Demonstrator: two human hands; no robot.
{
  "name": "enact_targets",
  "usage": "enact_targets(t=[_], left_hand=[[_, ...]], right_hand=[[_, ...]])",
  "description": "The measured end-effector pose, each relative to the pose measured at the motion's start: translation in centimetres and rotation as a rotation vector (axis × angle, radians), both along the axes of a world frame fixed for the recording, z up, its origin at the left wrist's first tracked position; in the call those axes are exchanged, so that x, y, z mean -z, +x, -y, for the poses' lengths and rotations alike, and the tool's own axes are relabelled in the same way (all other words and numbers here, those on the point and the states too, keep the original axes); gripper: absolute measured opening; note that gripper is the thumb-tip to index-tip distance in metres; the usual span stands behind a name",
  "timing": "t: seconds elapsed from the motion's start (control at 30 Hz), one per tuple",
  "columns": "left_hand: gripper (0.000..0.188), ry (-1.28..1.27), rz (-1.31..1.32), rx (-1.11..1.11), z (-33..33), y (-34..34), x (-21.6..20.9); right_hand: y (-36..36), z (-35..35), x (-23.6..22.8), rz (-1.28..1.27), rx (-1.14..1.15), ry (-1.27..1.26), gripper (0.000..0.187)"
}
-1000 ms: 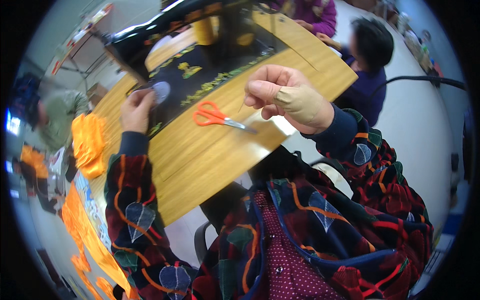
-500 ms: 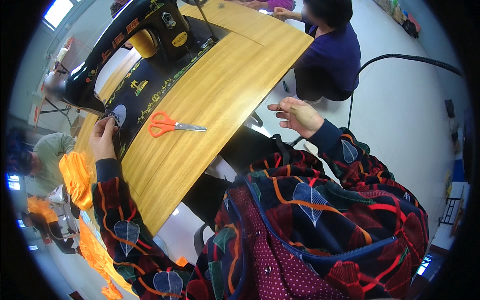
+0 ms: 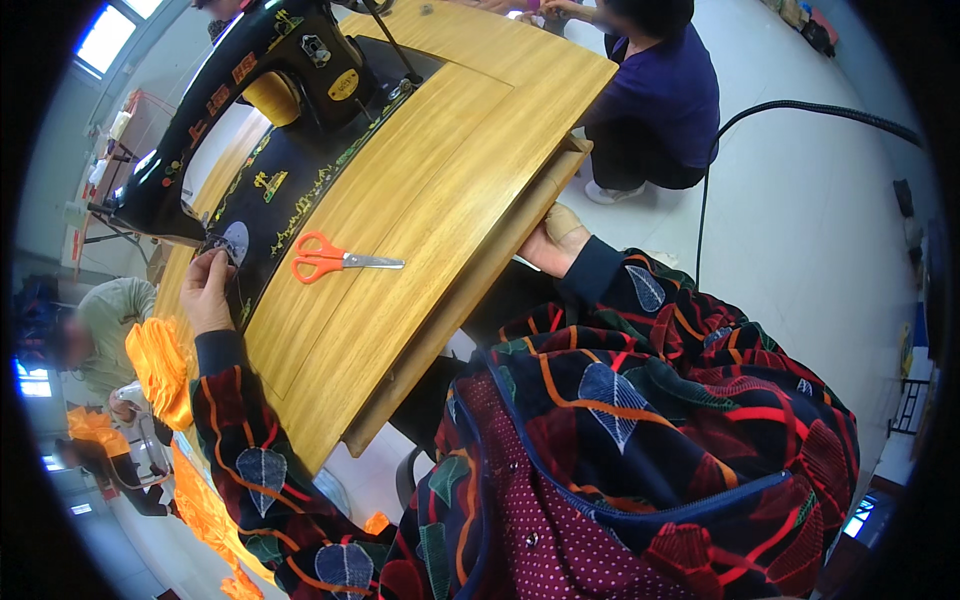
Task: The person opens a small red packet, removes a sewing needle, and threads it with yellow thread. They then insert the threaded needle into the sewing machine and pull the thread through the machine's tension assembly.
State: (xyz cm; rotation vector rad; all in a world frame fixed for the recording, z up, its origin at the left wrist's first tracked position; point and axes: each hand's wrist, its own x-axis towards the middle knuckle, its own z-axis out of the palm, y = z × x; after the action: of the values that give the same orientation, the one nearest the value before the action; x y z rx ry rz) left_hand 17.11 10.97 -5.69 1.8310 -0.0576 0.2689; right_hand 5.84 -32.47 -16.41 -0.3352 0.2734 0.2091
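My left hand point(image 3: 207, 293) is at the needle end of a black sewing machine point(image 3: 188, 150), thumb and fingers pinched together beside the round metal plate point(image 3: 236, 241). What lies between those fingertips is too small to make out. At the table's near edge, a long wooden drawer point(image 3: 470, 305) sticks out from under the top. My right hand point(image 3: 556, 243) grips its front from below, with the fingertips hidden. Orange-handled scissors point(image 3: 322, 258) lie on the wooden tabletop point(image 3: 430, 180) between my hands, blades pointing right.
Bundled orange cloth point(image 3: 160, 370) sits left of my left forearm, and more orange cloth point(image 3: 205, 505) hangs below. A yellow thread cone point(image 3: 273, 98) stands behind the machine arm. A person in purple point(image 3: 665, 100) sits at the far right; others work leftward. A black hose point(image 3: 790, 105) arcs over the floor.
My right hand has come in from the open air to the table's near edge. The wooden drawer there has slid out. My left hand stays at the needle end.
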Motion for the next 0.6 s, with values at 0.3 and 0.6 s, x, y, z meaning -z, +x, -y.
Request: enact_targets(t=[0.3,0.6], left_hand=[[0.015,0.004,0.001,-0.011,-0.4,0.2,0.2],[0.014,0.085,0.040,-0.039,-1.2,0.5,0.3]], right_hand=[[-2.3,5.5,-0.8,-0.108,0.394,-0.782,0.012],[-2.4,5.1,-5.3,0.113,0.204,-0.940,0.014]])
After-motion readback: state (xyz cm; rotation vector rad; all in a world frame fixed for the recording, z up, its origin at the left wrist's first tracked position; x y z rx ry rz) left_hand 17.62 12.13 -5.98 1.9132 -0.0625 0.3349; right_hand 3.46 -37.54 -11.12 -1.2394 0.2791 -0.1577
